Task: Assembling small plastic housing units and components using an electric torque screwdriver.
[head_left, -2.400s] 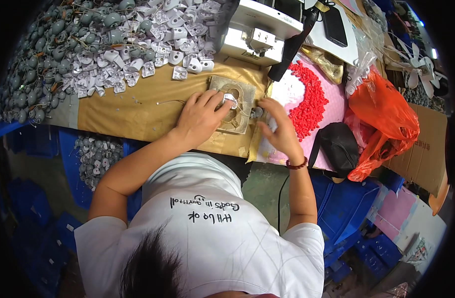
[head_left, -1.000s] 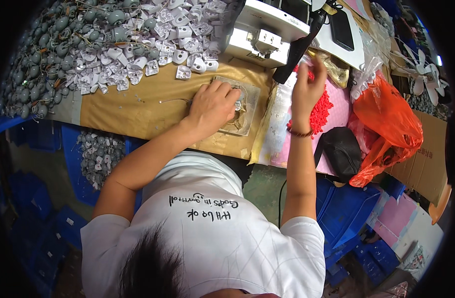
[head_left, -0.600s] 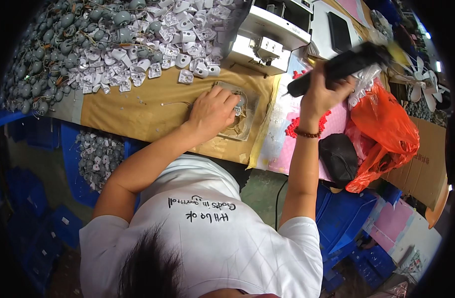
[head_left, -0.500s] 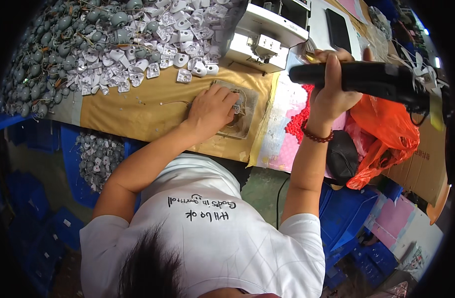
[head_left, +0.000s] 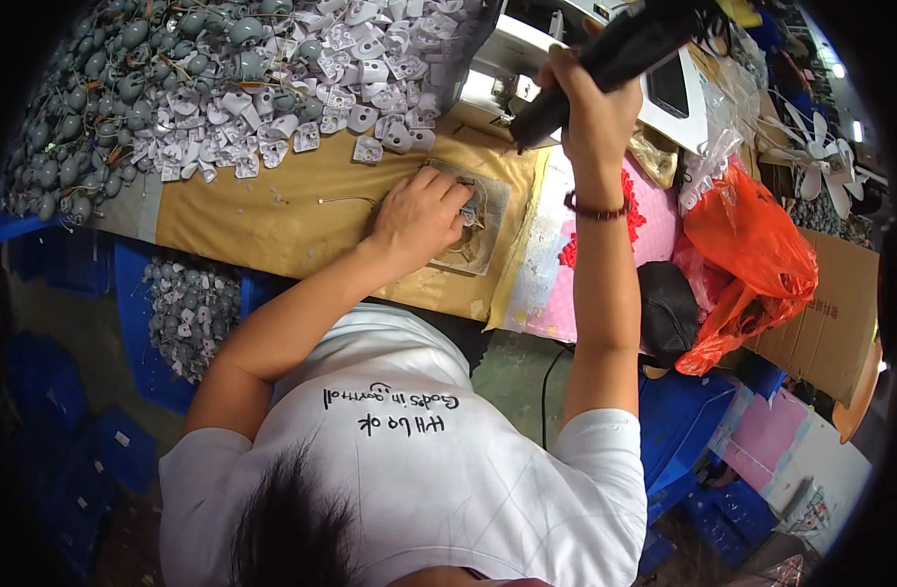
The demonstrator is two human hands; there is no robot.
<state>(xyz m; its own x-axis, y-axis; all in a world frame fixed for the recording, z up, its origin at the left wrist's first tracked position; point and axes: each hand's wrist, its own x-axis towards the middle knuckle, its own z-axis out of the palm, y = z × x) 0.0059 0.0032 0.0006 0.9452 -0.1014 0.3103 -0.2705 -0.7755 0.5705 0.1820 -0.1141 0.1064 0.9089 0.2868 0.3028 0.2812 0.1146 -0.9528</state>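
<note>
Heap of rounded grey parts (head_left: 71, 127), wires among them: far left of the square plate (head_left: 497, 215), on the tabletop (head_left: 253, 230).

One blue bin (head_left: 135, 342), holding more grey and white parts: left of the plate and lower, below the tabletop edge.

Heap of white moulded parts (head_left: 370, 73): beyond the plate and to its left.

One thin wire (head_left: 345, 201): just left of the plate, running up to my left hand (head_left: 419, 215).

My left hand: over the plate's left half, palm down, fingers curled and close together on a small grey-and-white part (head_left: 469, 213) (thumb hidden, so whether it pinches or only presses I cannot tell). The part lies on the plate, mostly covered.

One white machine (head_left: 487, 88): beyond the plate.

One black handheld tool (head_left: 620, 54), narrow tip down and to the left: raised beyond the plate and to its right, tilted, in my right hand (head_left: 602, 117), fingers wrapped round its body.

Small red pieces (head_left: 636, 201), loose: right of the plate, partly behind my forearm.

One dark phone (head_left: 669, 90): beyond the plate, well to its right.

One black pouch (head_left: 668, 308): right of the plate, nearer me.

One red plastic bag (head_left: 752, 235), crumpled: far right of the plate.
</note>
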